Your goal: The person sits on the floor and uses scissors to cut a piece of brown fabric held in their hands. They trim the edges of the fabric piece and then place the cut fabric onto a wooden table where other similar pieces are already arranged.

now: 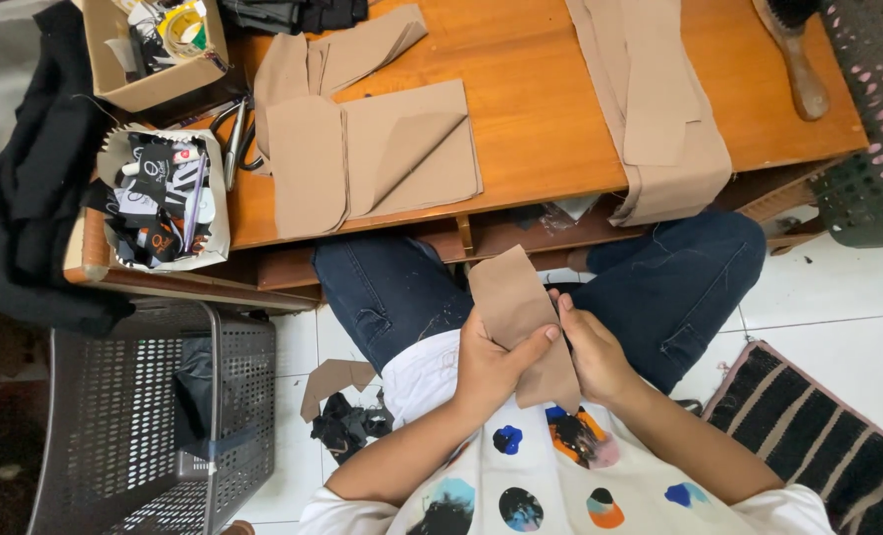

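Observation:
I hold a tan fabric piece (513, 302) over my lap, above my dark jeans. My left hand (489, 362) grips its left side, thumb laid across the cloth. My right hand (592, 352) pinches its right edge, fingers curled behind it. The lower end of the piece hangs down between both hands onto my white printed shirt. More cut tan fabric pieces (372, 149) lie stacked on the low wooden table (541, 109) in front of my knees, one with a corner folded over. Long tan strips (655, 99) drape over the table's front edge at the right.
A paper-lined box of black and white labels (159, 203) sits at the table's left, scissors (235, 139) beside it, a cardboard box (154, 50) behind. A grey perforated basket (134, 416) stands on the floor left. Fabric scraps (342, 406) lie on tiles; striped mat (818, 446) right.

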